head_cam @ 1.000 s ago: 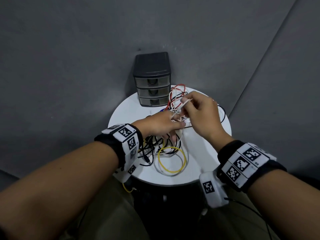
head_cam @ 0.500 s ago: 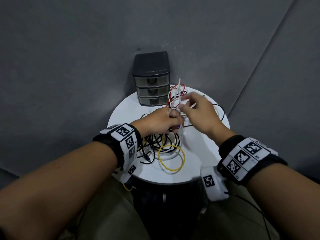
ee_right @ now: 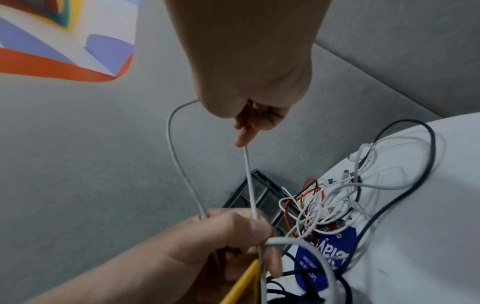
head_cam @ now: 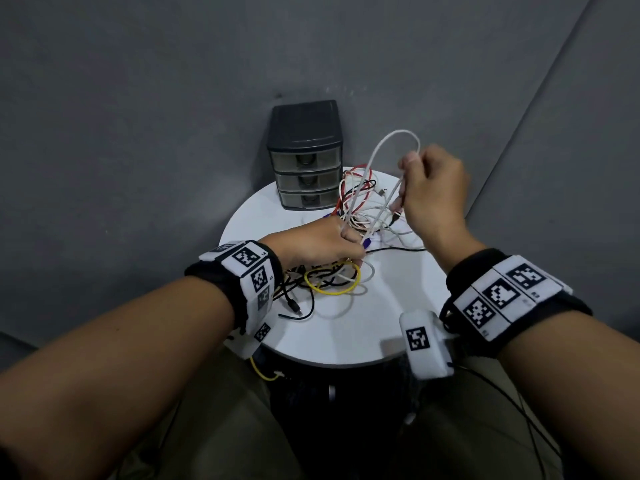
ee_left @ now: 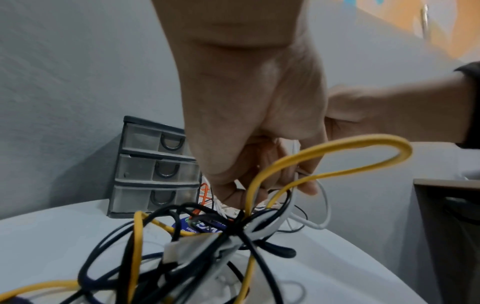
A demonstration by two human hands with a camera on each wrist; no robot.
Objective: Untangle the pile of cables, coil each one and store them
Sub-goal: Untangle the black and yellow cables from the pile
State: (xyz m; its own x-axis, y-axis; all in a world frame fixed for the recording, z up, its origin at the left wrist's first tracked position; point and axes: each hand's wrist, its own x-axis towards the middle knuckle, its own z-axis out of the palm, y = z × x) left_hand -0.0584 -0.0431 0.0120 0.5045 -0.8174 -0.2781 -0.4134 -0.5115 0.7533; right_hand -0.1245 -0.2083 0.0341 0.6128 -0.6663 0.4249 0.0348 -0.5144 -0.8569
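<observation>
Now, change: my right hand [head_cam: 433,188] has risen since a second ago, drawing a tall loop of thin white cable [head_cam: 374,157] above the round white table [head_cam: 388,327].
Right hand: fingers pinch the loop's top.
Left hand [head_cam: 311,244]: fist clamps both strands low, beside the tangled cable pile [head_cam: 325,282].
Meaning: I judge one cable is coming free; coiling next.

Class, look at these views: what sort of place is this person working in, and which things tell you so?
Probably an indoor room set up for recording a tidying task, not a workshop: a small round white table against a plain grey wall, a three-drawer mini organizer, and a tangle of cables.
</observation>
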